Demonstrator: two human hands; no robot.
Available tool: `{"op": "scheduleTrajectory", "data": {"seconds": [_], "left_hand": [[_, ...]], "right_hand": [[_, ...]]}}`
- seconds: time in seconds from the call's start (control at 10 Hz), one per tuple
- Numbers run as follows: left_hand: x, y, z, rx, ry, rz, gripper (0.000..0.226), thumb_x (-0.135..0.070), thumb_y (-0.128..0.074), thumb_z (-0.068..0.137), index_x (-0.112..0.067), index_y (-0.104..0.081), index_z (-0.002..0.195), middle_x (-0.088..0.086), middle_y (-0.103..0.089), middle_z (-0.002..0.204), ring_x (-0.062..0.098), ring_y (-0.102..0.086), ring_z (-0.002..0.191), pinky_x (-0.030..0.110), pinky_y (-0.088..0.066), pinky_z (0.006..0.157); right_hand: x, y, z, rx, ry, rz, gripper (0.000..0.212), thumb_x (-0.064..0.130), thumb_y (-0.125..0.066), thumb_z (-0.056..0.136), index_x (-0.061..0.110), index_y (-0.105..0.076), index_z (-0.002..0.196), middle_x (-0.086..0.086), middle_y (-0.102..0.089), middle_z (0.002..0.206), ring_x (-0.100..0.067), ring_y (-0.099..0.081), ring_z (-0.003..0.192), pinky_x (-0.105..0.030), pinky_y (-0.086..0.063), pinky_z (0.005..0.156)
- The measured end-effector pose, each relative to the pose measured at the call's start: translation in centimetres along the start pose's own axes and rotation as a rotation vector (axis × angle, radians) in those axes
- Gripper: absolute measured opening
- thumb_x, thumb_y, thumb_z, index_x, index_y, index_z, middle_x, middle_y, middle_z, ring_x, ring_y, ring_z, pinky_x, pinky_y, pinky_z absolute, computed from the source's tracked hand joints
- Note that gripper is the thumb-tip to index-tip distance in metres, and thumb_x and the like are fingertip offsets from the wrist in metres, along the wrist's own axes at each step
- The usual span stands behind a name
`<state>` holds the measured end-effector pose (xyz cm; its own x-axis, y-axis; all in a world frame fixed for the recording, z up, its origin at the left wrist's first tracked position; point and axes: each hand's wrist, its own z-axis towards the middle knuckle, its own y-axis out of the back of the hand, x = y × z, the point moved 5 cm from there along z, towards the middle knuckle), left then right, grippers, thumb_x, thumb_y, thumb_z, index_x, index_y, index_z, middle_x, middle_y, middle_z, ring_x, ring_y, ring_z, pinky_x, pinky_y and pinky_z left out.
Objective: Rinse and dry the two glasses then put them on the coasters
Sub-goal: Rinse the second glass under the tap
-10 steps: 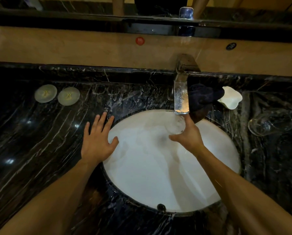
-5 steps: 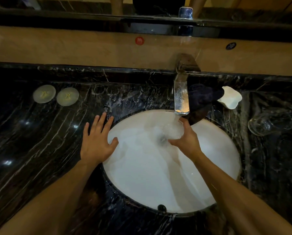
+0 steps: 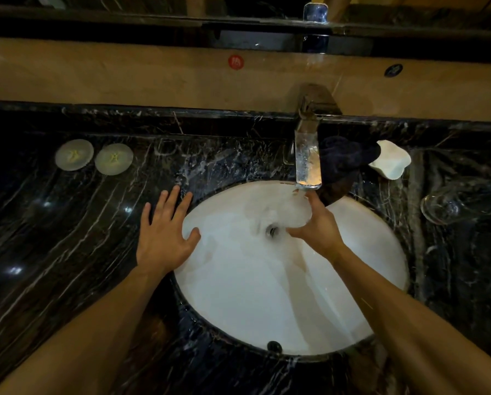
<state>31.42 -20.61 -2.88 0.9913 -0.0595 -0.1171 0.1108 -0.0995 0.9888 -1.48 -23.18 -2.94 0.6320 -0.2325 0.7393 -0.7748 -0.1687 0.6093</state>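
Observation:
My right hand (image 3: 318, 226) grips a clear glass (image 3: 291, 213) under the faucet (image 3: 308, 163), with water running over it into the white sink (image 3: 267, 295). The glass is tilted and blurred by the water. Spread flat, my left hand (image 3: 164, 238) rests on the black marble counter at the sink's left rim. A second clear glass (image 3: 449, 205) lies on its side on the counter at the right. Two round pale coasters (image 3: 73, 154) (image 3: 113, 159) sit side by side at the back left.
A dark cloth (image 3: 347, 158) is bunched behind the faucet on the right, with a white wavy dish (image 3: 392, 163) beside it. The drain (image 3: 272, 231) shows in the basin. A tan wall ledge runs behind the counter (image 3: 53, 238).
The glass in my right hand has tipped and turned under the stream, and the drain now shows to its left. My left hand has stayed put.

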Motion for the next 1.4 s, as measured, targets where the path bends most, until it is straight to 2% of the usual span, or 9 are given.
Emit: {"op": "scheduleTrajectory", "data": {"seconds": [0.1,0.3,0.4,0.5,0.7,0.9,1.0,1.2,1.4], "left_hand": [[0.0,0.1,0.0,-0.002,0.000,0.009,0.079,-0.058,-0.031,0.085,-0.028,-0.017,0.156,0.000,-0.007,0.165,0.022,-0.006,0.152,0.053,-0.008,0.121],[0.0,0.0,0.0,0.002,0.005,-0.006,0.078,-0.058,-0.030,0.085,-0.028,-0.016,0.156,0.000,-0.006,0.165,0.021,-0.004,0.152,0.053,-0.006,0.121],[-0.1,0.1,0.0,0.003,0.005,-0.001,0.079,-0.059,-0.029,0.085,-0.028,-0.016,0.156,0.000,-0.006,0.165,0.021,-0.004,0.152,0.053,-0.006,0.121],[0.0,0.0,0.0,0.004,0.003,0.002,0.078,-0.058,-0.030,0.085,-0.028,-0.016,0.156,0.000,-0.006,0.166,0.021,-0.004,0.152,0.053,-0.007,0.121],[-0.1,0.1,0.0,-0.001,0.000,-0.001,0.079,-0.058,-0.030,0.085,-0.027,-0.018,0.156,0.000,-0.007,0.165,0.022,-0.006,0.152,0.053,-0.007,0.121],[0.0,0.0,0.0,0.002,0.000,0.004,0.078,-0.057,-0.033,0.085,-0.027,-0.017,0.156,0.000,-0.007,0.165,0.022,-0.005,0.152,0.054,-0.008,0.121],[-0.1,0.1,0.0,-0.006,0.003,-0.002,0.078,-0.057,-0.033,0.085,-0.027,-0.019,0.156,0.000,-0.008,0.165,0.022,-0.007,0.152,0.053,-0.008,0.121],[-0.1,0.2,-0.1,-0.013,-0.005,0.005,0.078,-0.056,-0.034,0.084,-0.026,-0.021,0.155,0.002,-0.011,0.165,0.023,-0.010,0.151,0.054,-0.012,0.120],[-0.1,0.2,0.0,-0.014,-0.006,-0.005,0.078,-0.057,-0.033,0.084,-0.026,-0.022,0.155,0.002,-0.011,0.165,0.023,-0.009,0.151,0.054,-0.010,0.120]], "right_hand": [[0.2,-0.1,0.0,0.019,0.007,0.007,0.090,0.013,-0.087,0.063,0.028,-0.041,0.139,0.006,-0.053,0.124,-0.018,-0.053,0.110,-0.032,-0.050,0.085],[0.8,0.1,-0.2,-0.023,-0.032,0.153,0.090,0.012,-0.088,0.065,0.033,-0.040,0.138,0.007,-0.055,0.117,-0.016,-0.052,0.107,-0.027,-0.044,0.083],[0.7,0.0,-0.2,-0.016,-0.120,0.249,0.092,0.014,-0.090,0.063,0.035,-0.039,0.137,0.009,-0.056,0.118,-0.015,-0.053,0.107,-0.033,-0.049,0.087],[0.6,-1.1,-0.9,0.141,-0.300,0.558,0.077,0.012,-0.087,0.067,0.038,-0.042,0.124,0.017,-0.055,0.111,-0.013,-0.058,0.103,-0.044,-0.059,0.080],[0.3,-2.5,-1.6,0.188,-0.418,0.699,0.078,0.021,-0.085,0.072,0.046,-0.037,0.127,0.008,-0.050,0.121,-0.021,-0.056,0.109,-0.046,-0.061,0.073],[1.8,-1.7,-1.6,0.049,0.008,-0.049,0.094,0.029,-0.086,0.065,0.043,-0.031,0.140,0.010,-0.047,0.136,-0.018,-0.051,0.116,-0.038,-0.052,0.088],[1.3,-1.2,-1.6,-0.040,-0.018,-0.110,0.092,0.034,-0.087,0.063,0.034,-0.036,0.140,0.005,-0.052,0.138,-0.021,-0.051,0.122,-0.042,-0.051,0.092],[1.7,0.3,-1.8,-0.236,0.023,-0.180,0.087,0.029,-0.086,0.067,0.023,-0.041,0.141,0.000,-0.053,0.136,-0.023,-0.049,0.123,-0.036,-0.047,0.088],[2.6,0.6,-2.0,-0.255,0.088,-0.196,0.080,0.026,-0.088,0.066,0.021,-0.046,0.135,-0.004,-0.057,0.132,-0.027,-0.052,0.121,-0.041,-0.048,0.090]]}}
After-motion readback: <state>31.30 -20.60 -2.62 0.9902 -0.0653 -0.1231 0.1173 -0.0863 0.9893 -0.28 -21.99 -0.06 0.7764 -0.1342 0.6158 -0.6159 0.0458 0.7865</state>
